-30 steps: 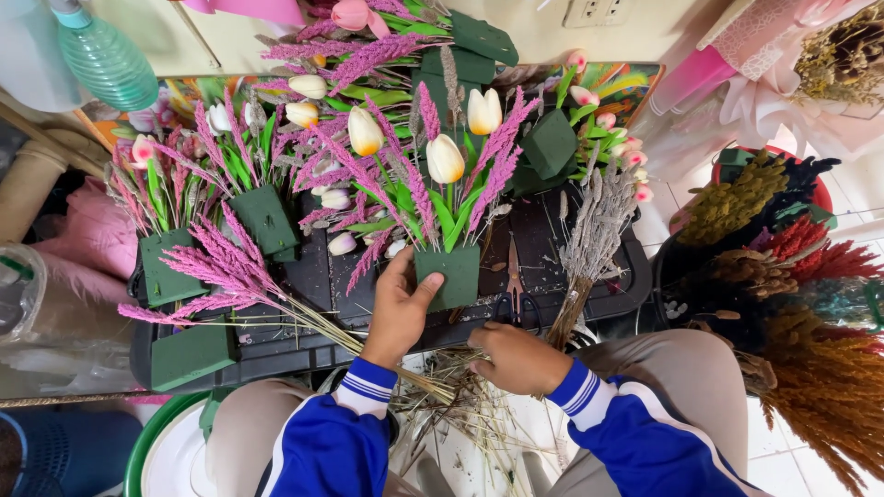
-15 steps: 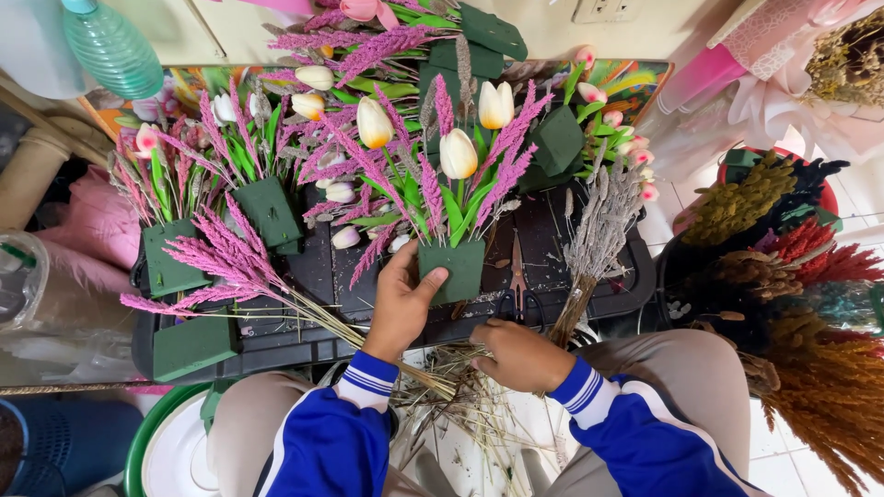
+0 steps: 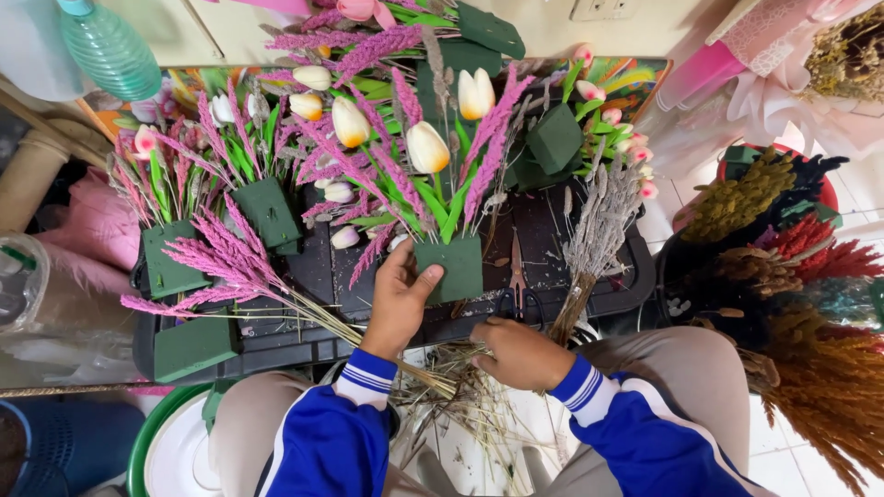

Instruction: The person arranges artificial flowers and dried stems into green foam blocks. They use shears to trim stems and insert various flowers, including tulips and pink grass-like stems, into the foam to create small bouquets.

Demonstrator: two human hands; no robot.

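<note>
My left hand (image 3: 398,304) grips the left side of a dark green floral foam block (image 3: 452,268) that stands on a black tray (image 3: 304,340). White tulips (image 3: 428,147) and pink plume stems (image 3: 494,120) are stuck upright in this block. My right hand (image 3: 517,352) is lower, by the tray's near edge, closed on a bundle of dry stems (image 3: 442,368) over my lap. Black-handled scissors (image 3: 516,294) lie on the tray just above my right hand. A loose bunch of pink plumes (image 3: 221,267) lies to the left of my left hand.
More foam blocks with flowers (image 3: 262,207) stand left and behind; bare blocks (image 3: 191,345) sit at front left. A dried grey bunch (image 3: 599,239) leans at the tray's right. Dried coloured grasses (image 3: 810,368) fill the right side. A green bottle (image 3: 110,51) hangs top left.
My left hand has closed a little tighter on the foam block. My right hand has shifted slightly among the dry stems. The view has drifted little.
</note>
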